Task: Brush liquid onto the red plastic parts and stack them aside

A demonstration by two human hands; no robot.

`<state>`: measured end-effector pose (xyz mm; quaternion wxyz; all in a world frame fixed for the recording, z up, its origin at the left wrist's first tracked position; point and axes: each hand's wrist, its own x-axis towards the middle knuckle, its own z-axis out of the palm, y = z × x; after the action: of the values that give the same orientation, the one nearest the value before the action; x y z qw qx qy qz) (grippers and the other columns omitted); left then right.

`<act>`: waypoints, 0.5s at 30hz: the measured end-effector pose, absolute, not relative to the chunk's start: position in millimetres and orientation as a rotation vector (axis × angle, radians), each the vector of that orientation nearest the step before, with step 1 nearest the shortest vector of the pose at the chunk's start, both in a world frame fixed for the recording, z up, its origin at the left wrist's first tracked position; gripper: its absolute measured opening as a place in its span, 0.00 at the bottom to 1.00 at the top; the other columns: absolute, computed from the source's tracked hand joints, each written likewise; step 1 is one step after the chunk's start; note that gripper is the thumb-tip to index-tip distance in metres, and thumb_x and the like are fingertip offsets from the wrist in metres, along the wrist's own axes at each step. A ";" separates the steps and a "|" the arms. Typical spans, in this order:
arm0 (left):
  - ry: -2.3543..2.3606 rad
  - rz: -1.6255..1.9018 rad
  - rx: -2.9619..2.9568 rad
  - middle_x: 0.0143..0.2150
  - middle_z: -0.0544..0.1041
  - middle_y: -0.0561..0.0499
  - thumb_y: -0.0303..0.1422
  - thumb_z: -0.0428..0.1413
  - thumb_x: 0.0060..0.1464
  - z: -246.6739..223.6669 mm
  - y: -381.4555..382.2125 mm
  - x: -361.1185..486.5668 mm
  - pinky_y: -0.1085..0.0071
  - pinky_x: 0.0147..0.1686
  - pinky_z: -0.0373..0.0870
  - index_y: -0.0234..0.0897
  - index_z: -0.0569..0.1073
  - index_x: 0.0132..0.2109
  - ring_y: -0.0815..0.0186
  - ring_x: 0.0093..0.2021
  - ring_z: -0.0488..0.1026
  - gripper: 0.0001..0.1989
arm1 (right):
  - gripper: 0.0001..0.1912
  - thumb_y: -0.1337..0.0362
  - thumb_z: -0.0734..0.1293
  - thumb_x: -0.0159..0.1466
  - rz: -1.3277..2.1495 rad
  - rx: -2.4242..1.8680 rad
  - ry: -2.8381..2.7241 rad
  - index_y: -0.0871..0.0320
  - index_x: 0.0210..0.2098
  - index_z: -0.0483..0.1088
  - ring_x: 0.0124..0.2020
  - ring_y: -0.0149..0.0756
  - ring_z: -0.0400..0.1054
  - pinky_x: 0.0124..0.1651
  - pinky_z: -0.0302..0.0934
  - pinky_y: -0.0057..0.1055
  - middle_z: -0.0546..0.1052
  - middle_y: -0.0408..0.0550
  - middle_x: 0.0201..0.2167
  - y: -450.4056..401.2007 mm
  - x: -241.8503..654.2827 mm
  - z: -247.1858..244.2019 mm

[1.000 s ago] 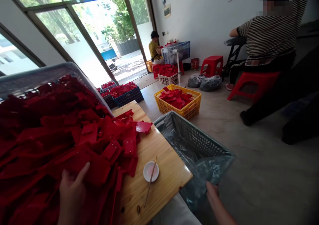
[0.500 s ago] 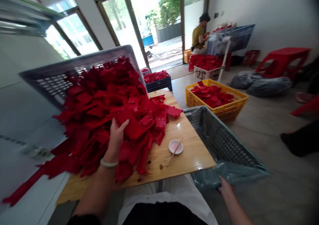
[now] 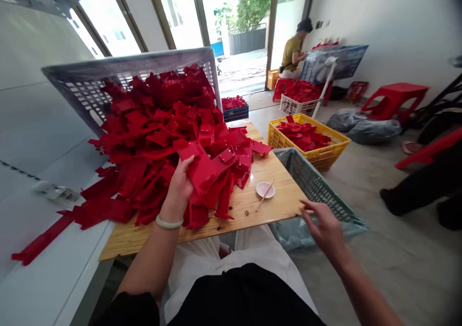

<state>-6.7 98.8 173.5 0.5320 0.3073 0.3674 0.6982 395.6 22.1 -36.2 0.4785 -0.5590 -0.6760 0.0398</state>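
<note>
Red, flat, glossy plastic-looking pieces [image 3: 162,133] lie in one high heap at eleven o'clock, spilling over the table toward twelve; judging by that bulk, most of the heap is left to handle, with one piece in hand. Whether the pieces in the farther crates are done or waiting cannot be told, and they are too many and too overlapped to count. From largest down: one grey, film-wrapped lattice crate [image 3: 137,59], tipped on its side behind the heap; one pale, knotty wooden tabletop [image 3: 281,201] under its front edge; one grey-green lattice crate [image 3: 317,184], lined with clear film, between one and two o'clock; one yellow plastic crate [image 3: 328,155] at one o'clock, one white crate [image 3: 298,106] beyond it and one blue crate [image 3: 236,113] at twelve, each bearing red pieces. Two hands work here: the left hand [image 3: 180,184], its thumb and fingers clamped on one red rectangular piece [image 3: 202,165] just left of twelve, and the right hand [image 3: 327,225] at two o'clock, fingers half curled and apart from the thumb, by the table's corner. Smallest are one round white dish [image 3: 263,189] and one thin brush-like stick [image 3: 263,197] resting across it, between twelve and one.
</note>
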 end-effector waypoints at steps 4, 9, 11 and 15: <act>0.708 1.436 0.370 0.50 0.87 0.36 0.28 0.50 0.66 172.0 62.7 -2.8 0.45 0.61 0.78 0.28 0.76 0.63 0.48 0.53 0.86 0.23 | 0.17 0.66 0.65 0.75 -0.086 -1.084 -2.119 0.52 0.59 0.79 0.44 0.46 0.72 0.54 0.67 0.43 0.81 0.51 0.39 56.2 339.6 -1.0; 0.569 1.330 0.340 0.57 0.85 0.32 0.35 0.42 0.72 156.5 40.1 -8.0 0.41 0.60 0.78 0.28 0.66 0.75 0.45 0.55 0.85 0.30 | 0.14 0.72 0.66 0.73 -0.371 -0.826 -2.371 0.57 0.53 0.80 0.43 0.46 0.70 0.54 0.66 0.44 0.81 0.53 0.40 81.1 312.3 6.0; 0.597 1.243 0.310 0.56 0.85 0.32 0.37 0.40 0.74 151.9 38.8 -9.2 0.44 0.58 0.80 0.28 0.65 0.76 0.45 0.54 0.85 0.31 | 0.09 0.71 0.66 0.74 -0.446 -0.750 -2.401 0.59 0.48 0.80 0.42 0.45 0.71 0.55 0.66 0.44 0.80 0.51 0.38 84.7 309.2 6.4; 0.653 1.239 0.328 0.55 0.85 0.32 0.42 0.48 0.74 144.9 28.2 -10.2 0.55 0.52 0.83 0.28 0.67 0.74 0.45 0.54 0.85 0.30 | 0.12 0.71 0.63 0.76 -0.504 -0.655 -2.388 0.58 0.43 0.79 0.42 0.43 0.71 0.57 0.67 0.44 0.81 0.51 0.37 87.4 306.6 14.9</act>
<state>-10.2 28.2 144.9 0.7522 0.1502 0.2992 0.5676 306.6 87.4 14.9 0.3026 -0.2471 -0.9007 -0.1901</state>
